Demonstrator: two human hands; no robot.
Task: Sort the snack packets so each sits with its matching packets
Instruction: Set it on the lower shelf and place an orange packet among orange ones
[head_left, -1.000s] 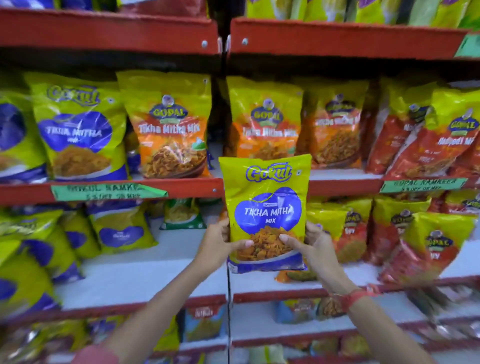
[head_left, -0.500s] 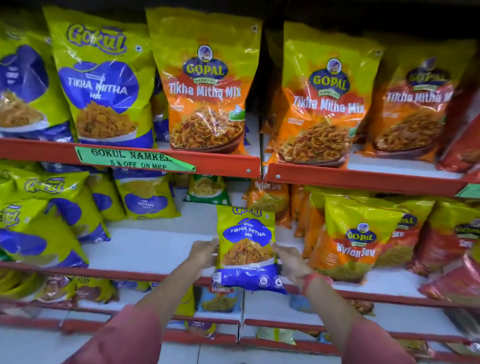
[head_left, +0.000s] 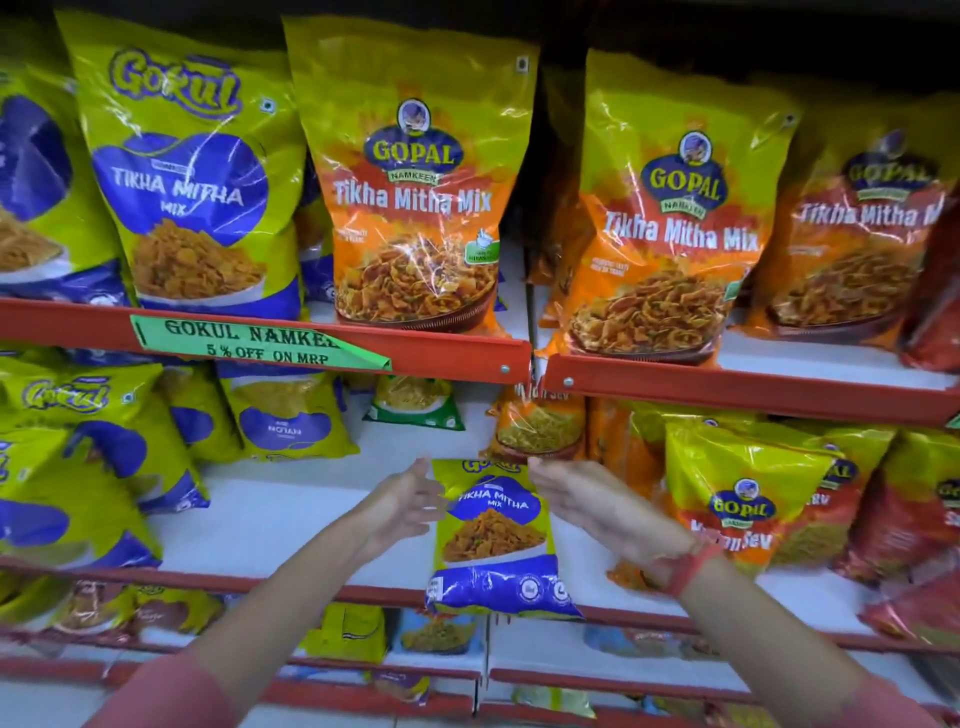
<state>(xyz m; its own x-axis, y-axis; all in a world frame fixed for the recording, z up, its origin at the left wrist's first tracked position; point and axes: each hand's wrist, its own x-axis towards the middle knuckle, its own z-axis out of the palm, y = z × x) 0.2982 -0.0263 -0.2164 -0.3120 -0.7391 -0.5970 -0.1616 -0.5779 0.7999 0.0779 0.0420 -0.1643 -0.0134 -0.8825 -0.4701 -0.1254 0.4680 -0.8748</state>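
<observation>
A small yellow-green and blue Gokul Tikha Mitha Mix packet (head_left: 491, 535) leans on the white middle shelf (head_left: 280, 514), its blue bottom hanging over the red front edge. My left hand (head_left: 402, 506) is at its left side and my right hand (head_left: 597, 506) at its right side, fingers stretched, palms facing the packet; whether they touch it I cannot tell. Larger Gokul Tikha Mitha Mix packets (head_left: 192, 182) stand on the upper shelf at the left. Gopal Tikha Mitha Mix packets (head_left: 415, 197) stand to their right.
Gokul packets (head_left: 88, 457) crowd the middle shelf's left, Gopal Nylon Sev packets (head_left: 748, 499) and red packets its right. A green packet (head_left: 415, 405) lies at the back. A green Gokul Namkeen offer label (head_left: 249, 345) hangs on the red shelf edge. Lower shelves hold more packets.
The packet went from held up before the upper shelf down onto the middle shelf. My fingers have spread out from the grip at its sides. The view moved closer to the shelves.
</observation>
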